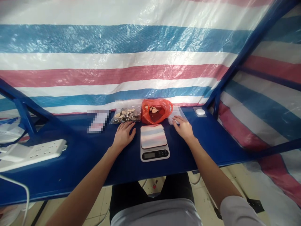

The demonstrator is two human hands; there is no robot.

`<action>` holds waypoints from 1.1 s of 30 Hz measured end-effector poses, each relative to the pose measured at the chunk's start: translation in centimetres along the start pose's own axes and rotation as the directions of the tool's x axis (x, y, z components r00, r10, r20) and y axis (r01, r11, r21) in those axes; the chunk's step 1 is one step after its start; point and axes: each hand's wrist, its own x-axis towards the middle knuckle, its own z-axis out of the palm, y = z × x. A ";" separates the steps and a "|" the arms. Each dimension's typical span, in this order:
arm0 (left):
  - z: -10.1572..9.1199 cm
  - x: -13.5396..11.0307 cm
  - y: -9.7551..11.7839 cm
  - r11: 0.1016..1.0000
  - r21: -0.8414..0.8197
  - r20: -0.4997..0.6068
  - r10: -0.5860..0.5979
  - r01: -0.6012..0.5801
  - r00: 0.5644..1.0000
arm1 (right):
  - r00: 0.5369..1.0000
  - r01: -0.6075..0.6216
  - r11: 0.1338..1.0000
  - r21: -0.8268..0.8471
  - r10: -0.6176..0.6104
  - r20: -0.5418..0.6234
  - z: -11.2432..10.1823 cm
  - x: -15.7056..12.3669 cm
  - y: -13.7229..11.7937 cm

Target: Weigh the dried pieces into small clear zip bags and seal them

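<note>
My left hand (124, 134) lies flat on the blue table, fingers stretched out, just in front of a clear plastic bag of dried slices (127, 115). On the other side, my right hand (183, 127) rests with its fingers apart, the fingertips on or beside a stack of clear plastic bags (173, 113). Between the hands sits a kitchen scale (154, 137) with a reflective plate; its display looks blank. Directly behind the scale, an open red plastic bag (145, 116) holds more dried pieces.
A white power strip (50, 149) with a cable lies at the left. Near it is a blurred-out paper (98, 121). A small round white object (200, 112) is at the back right. Blue frame bars (216, 97) and a striped plastic sheet (131, 59) enclose the table (80, 166).
</note>
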 end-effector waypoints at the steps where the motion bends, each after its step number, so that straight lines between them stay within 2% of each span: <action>1: 0.2 0.0 0.0 1.000 0.017 0.027 -0.013 0.012 1.000 | 1.000 -0.005 1.000 -0.024 0.006 0.024 0.3 0.2 0.7; 8: 0.8 0.2 0.4 0.993 0.113 0.195 -0.059 0.038 0.979 | 0.983 0.119 0.988 -0.101 -0.102 0.153 3.1 1.4 3.2; 14: 0.7 0.3 1.0 0.986 0.159 0.301 -0.103 0.057 0.948 | 0.974 0.108 0.988 -0.108 -0.084 0.209 3.5 1.0 3.6; 26: 0.8 0.2 1.1 0.980 0.189 0.336 -0.124 0.062 0.934 | 0.969 0.083 0.992 -0.097 -0.058 0.239 3.4 1.0 3.5; 33: 0.4 0.3 1.3 0.977 0.206 0.362 -0.134 0.061 0.923 | 0.980 0.050 0.997 -0.062 -0.037 0.194 3.2 1.0 3.1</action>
